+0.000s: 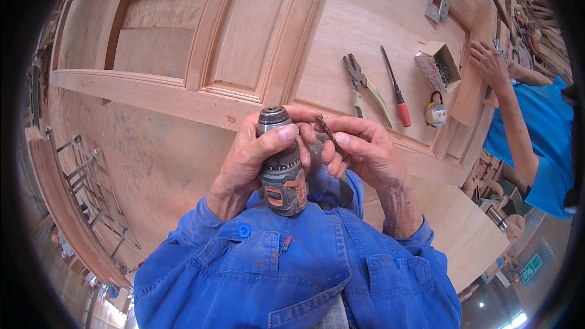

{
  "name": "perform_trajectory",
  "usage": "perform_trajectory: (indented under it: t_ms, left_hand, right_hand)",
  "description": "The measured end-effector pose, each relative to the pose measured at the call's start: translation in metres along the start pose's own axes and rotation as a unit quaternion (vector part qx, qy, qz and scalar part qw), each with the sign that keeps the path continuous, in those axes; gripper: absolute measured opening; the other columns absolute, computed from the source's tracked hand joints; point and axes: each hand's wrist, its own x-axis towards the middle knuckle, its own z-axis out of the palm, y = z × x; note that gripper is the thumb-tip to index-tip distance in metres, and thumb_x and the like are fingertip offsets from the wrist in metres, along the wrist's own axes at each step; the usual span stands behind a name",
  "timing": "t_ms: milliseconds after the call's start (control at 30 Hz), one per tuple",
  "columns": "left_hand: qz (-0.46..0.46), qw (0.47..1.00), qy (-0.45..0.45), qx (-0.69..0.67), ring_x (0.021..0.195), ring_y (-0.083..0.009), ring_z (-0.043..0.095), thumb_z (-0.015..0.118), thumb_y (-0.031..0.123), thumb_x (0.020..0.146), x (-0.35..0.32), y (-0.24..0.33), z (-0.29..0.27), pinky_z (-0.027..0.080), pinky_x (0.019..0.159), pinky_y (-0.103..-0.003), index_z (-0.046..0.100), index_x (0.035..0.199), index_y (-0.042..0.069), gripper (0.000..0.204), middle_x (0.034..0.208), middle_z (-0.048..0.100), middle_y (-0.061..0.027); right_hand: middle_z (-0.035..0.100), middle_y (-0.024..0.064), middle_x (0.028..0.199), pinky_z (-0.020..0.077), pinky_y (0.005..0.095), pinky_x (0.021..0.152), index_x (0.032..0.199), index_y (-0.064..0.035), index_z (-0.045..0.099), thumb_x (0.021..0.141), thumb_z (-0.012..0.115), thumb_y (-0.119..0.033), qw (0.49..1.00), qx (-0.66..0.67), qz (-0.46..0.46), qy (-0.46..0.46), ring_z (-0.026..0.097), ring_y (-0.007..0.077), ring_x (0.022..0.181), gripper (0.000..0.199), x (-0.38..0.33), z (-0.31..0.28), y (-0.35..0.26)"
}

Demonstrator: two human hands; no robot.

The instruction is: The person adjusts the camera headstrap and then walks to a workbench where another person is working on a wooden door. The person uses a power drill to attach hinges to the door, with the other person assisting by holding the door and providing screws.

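My left hand [247,152] is wrapped round a cordless drill [285,176], near its chuck. The drill is held upright against my blue jacket, and the chuck [274,116] points away from me with no bit showing in it. Just to the right, my right hand [368,146] pinches a dark twist drill bit [328,131] between thumb and fingers. The tip of the bit lies close to my left fingertips; I cannot tell whether they touch it. Both hands are in front of my chest, at the near edge of a panelled wooden door [244,97].
On the door lie combination pliers [365,88], a red-handled screwdriver [397,88], a tape measure [435,113], an open box of screws [440,68] and a metal bracket [436,3]. At right, a co-worker in a blue shirt [533,140] has a hand on a wooden board [476,79].
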Motion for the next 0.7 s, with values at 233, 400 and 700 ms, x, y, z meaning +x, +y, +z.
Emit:
perform_trajectory:
  t_ms: [233,400,700]
  left_hand:
    - [-0.005,1.0,0.011,-0.005,0.081,-0.017,0.071,0.07,0.028,0.093,0.0012,-0.0011,-0.0005,0.059,0.068,-0.03,0.059,0.128,-0.008,0.052,0.099,0.07,-0.0114]
    - [0.0,1.0,0.008,-0.004,0.081,-0.0167,0.071,0.07,0.028,0.093,0.0042,-0.0018,-0.0018,0.059,0.067,-0.03,0.058,0.129,-0.008,0.052,0.099,0.071,-0.0109]
    - [0.002,1.0,0.009,0.012,0.081,-0.016,0.07,0.07,0.029,0.094,0.0084,-0.0023,-0.0002,0.058,0.067,-0.029,0.058,0.129,-0.008,0.052,0.099,0.07,-0.0099]
  right_hand:
    - [0.072,0.0195,0.099,0.0632,0.0317,0.07,0.137,0.0087,0.054,0.103,0.059,-0.014,0.999,0.036,0.003,0.001,0.074,0.0227,0.083,0.042,0.0003,-0.0051,0.0037]
    - [0.072,0.0195,0.102,0.0632,0.0292,0.07,0.14,0.0074,0.053,0.103,0.058,-0.015,0.999,0.042,0.004,0.003,0.074,0.0222,0.084,0.043,0.0004,-0.0049,0.0043]
    - [0.071,0.0187,0.107,0.0636,0.0282,0.072,0.144,0.0071,0.048,0.104,0.058,-0.015,0.998,0.067,0.001,-0.001,0.075,0.023,0.09,0.047,-0.0008,-0.004,0.0039]
